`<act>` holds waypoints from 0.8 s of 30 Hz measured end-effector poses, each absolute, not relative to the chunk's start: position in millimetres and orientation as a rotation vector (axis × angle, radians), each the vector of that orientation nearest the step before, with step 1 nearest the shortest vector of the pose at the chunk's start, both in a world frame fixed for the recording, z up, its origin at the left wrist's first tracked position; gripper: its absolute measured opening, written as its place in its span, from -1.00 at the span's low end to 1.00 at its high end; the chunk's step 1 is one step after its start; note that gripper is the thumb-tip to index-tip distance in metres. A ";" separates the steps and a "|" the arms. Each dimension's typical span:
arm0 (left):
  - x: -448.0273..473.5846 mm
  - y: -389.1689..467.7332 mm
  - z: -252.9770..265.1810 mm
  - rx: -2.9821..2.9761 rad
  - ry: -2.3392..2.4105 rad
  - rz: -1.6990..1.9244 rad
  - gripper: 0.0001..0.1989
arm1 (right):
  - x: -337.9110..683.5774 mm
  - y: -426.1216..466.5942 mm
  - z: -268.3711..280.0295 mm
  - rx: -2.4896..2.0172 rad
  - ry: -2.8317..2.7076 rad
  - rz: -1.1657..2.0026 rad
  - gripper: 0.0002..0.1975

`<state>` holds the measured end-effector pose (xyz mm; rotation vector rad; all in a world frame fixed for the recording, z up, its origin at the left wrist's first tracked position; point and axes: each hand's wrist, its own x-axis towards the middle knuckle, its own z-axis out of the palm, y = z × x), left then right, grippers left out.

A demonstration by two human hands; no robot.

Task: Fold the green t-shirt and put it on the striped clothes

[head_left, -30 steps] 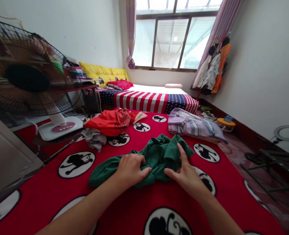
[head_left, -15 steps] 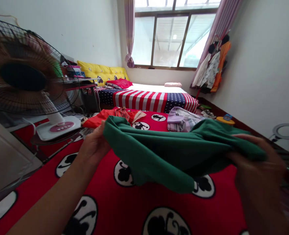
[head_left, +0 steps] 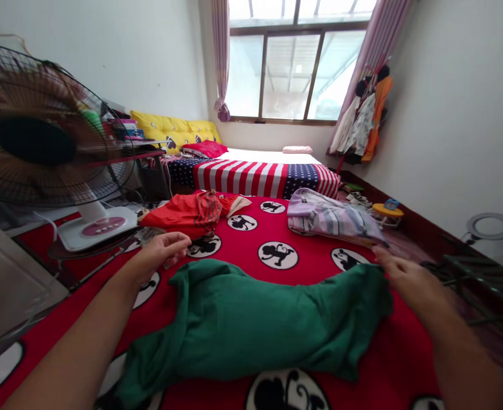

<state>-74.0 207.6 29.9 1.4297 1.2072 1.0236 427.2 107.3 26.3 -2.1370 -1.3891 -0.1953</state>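
A crumpled green shirt (head_left: 260, 324) stretches across the red patterned blanket (head_left: 315, 259) in front of me, one sleeve-like end trailing toward the lower left. My left hand (head_left: 164, 253) is just above the shirt's upper left corner, apart from the cloth, its fingers drawn together around nothing I can see. At the opposite end, my right hand (head_left: 405, 276) has its fingers closed at the shirt's upper right corner; the grip itself is partly hidden.
Beyond the shirt lie an orange-red garment (head_left: 183, 213) and a folded lilac striped garment (head_left: 328, 213). A fan (head_left: 100, 225) stands at left, a green metal rack (head_left: 486, 285) at right. Behind is a bed with a striped, starred cover (head_left: 243, 177).
The green shirt has come down from between my hands and spread over the blanket. My left hand has let go of it; my right hand has moved up and left.
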 end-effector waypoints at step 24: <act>-15.6 190.4 25.0 2.389 1.119 1.101 -0.79 | 350.9 103.1 27.1 -1.771 -1.918 0.282 -0.85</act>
